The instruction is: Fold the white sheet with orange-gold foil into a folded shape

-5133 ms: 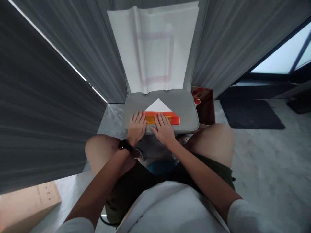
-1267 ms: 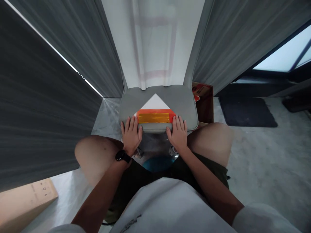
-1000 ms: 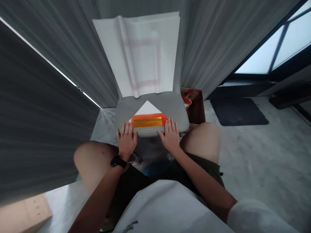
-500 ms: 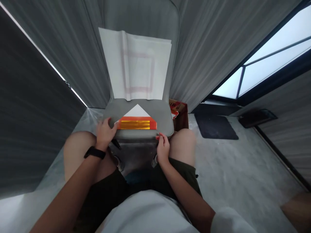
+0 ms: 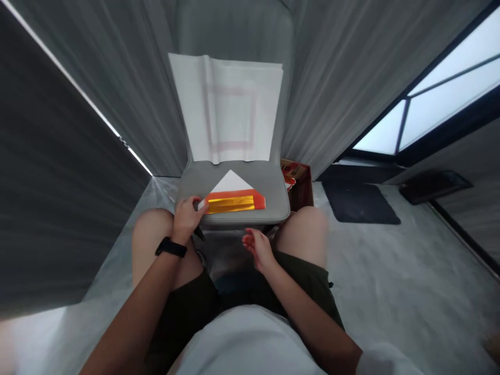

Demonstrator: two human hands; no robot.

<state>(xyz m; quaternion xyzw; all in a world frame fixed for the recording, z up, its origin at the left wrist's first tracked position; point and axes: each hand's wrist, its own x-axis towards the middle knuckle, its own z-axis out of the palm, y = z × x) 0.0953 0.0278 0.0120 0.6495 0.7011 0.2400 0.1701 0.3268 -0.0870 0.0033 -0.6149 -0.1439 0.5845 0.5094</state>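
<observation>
A folded paper [image 5: 233, 182] lies on the grey chair seat [image 5: 275, 200] in front of me. It has a white peaked top, an orange-red band and a gold strip along its lower edge. My left hand [image 5: 187, 216] is at its left end, with the thumb and fingers closed on that corner. My right hand [image 5: 258, 247] hangs in the air below the seat's front edge, apart from the paper. Its fingers are loosely curled and somewhat apart, with nothing in them. A large white sheet [image 5: 238, 114] with faint pinkish lines leans against the chair back.
To the right of the chair stands a cardboard box [image 5: 302, 182] with red and white paper scraps in it. A dark mat [image 5: 357, 203] lies on the grey floor farther right. Grey curtains [image 5: 328, 67] hang behind, and my knees flank the seat.
My right hand has dropped away from the seat's front corner, toward me and leftward. The folded paper now sits slightly turned, its left end nearer me, with my left hand on it. The view has shifted.
</observation>
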